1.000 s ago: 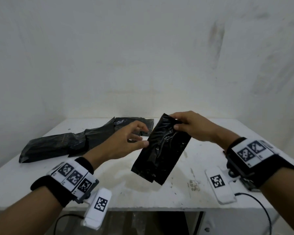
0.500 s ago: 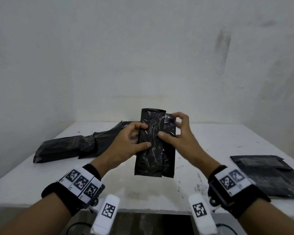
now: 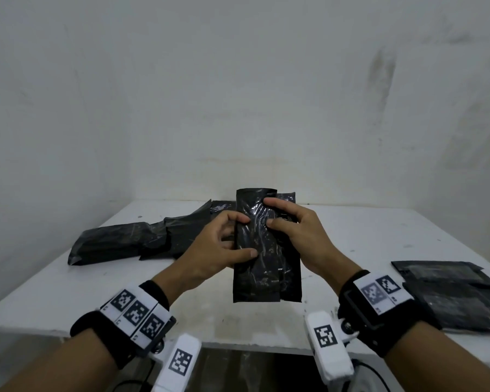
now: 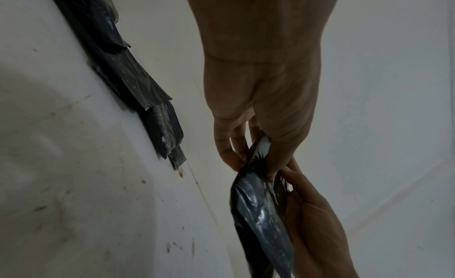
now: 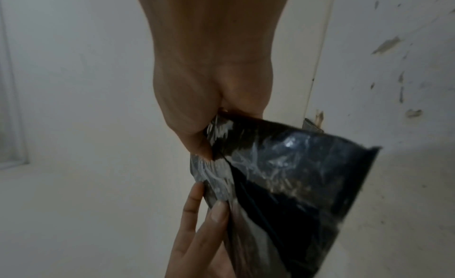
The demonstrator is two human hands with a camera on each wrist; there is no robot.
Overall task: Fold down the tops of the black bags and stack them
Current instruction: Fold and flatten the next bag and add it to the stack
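A shiny black bag hangs upright in the air above the white table. My left hand pinches its left edge, thumb on the front. My right hand grips its right side near the top, fingers curled on the front. The left wrist view shows the bag edge-on between both hands. In the right wrist view the bag spreads wide below my right thumb. A pile of loose black bags lies on the table's far left. Flat black bags lie stacked at the right edge.
The table stands in a corner of white walls. White tagged devices hang under both wrists near the table's front edge.
The bag has swung from a slant held by my right hand to upright. My left hand has taken hold of its left edge. The view shifted, and the right stack now shows.
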